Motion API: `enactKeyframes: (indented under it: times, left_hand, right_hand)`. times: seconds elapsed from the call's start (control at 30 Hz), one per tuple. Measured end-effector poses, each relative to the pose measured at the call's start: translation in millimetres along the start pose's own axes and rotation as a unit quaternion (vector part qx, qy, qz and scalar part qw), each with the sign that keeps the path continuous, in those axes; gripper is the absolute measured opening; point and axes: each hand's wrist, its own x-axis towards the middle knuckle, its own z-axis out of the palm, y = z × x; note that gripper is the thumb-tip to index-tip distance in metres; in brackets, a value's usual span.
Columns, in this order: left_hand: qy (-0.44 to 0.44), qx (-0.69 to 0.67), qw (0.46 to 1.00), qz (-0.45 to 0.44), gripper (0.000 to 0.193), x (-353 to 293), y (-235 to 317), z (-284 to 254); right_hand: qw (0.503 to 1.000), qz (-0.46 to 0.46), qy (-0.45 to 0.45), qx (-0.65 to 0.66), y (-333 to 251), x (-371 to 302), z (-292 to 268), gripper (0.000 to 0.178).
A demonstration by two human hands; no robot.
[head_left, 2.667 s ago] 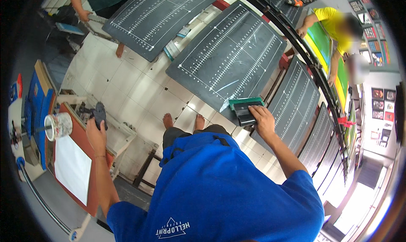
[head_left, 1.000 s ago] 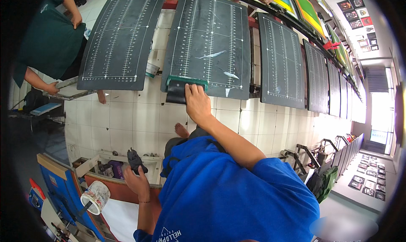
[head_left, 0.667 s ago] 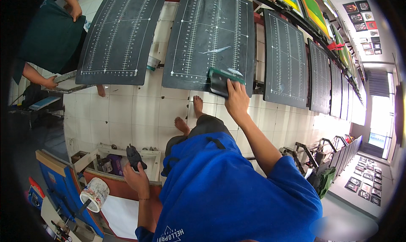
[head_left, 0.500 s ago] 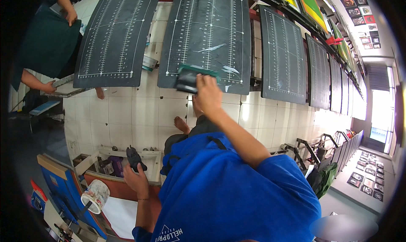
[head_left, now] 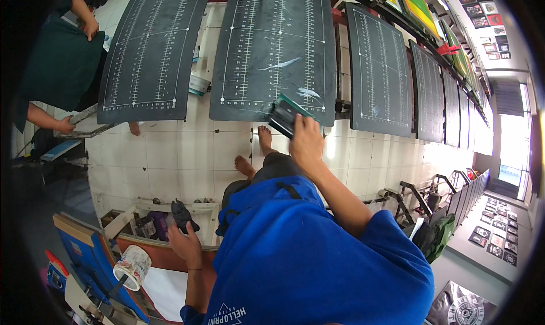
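My right hand (head_left: 307, 140) is closed on a squeegee with a dark holder and green edge (head_left: 285, 114). The squeegee is tilted at the near edge of the middle dark board (head_left: 255, 58), a printing platen with white ruled lines and a few pale smears. Lower left, my left hand (head_left: 184, 242) has its thumb and fingers about a dark crumpled thing that looks like a cloth (head_left: 183, 215). Beneath that, a pale frame (head_left: 207, 207) surrounds several bottles or containers.
More ruled boards stand left (head_left: 153, 47) and right (head_left: 377, 69), in a long row. A co-worker's hand (head_left: 66, 125) at far left grips a frame. A paint-smeared white bucket (head_left: 136, 260) stands by a white sheet (head_left: 166, 291). Colored screens (head_left: 420, 13) line the far side.
My right hand has drawn the squeegee toward me and to the right, and turned it to a slant. My left hand and the dark cloth have stayed nearly in place.
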Motion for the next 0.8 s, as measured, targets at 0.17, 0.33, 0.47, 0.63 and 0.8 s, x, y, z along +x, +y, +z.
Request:
enactKeyframes:
  times: [0.17,0.33,0.47,0.63,0.8]
  left_hand:
    - [-0.002,-0.008,1.000,0.025,0.042,4,0,0]
    - [-0.010,0.005,0.999,0.030,0.042,2,-1,1]
    - [-0.014,-0.003,1.000,0.018,0.041,-2,-5,2]
    - [-0.009,-0.018,1.000,0.003,0.042,-2,0,0]
    - [0.007,-0.014,1.000,0.010,0.045,0,-6,5]
  right_hand:
    - [0.995,-0.094,-0.028,-0.007,-97,32,34,0.057]
    - [0.987,-0.103,0.056,-0.114,-134,35,37,0.046]
    - [0.994,-0.036,-0.094,-0.047,-81,33,19,0.051]
    - [0.995,0.061,-0.045,-0.058,-7,38,-3,0.045]
    - [0.998,-0.026,0.033,-0.041,-66,44,26,0.037]
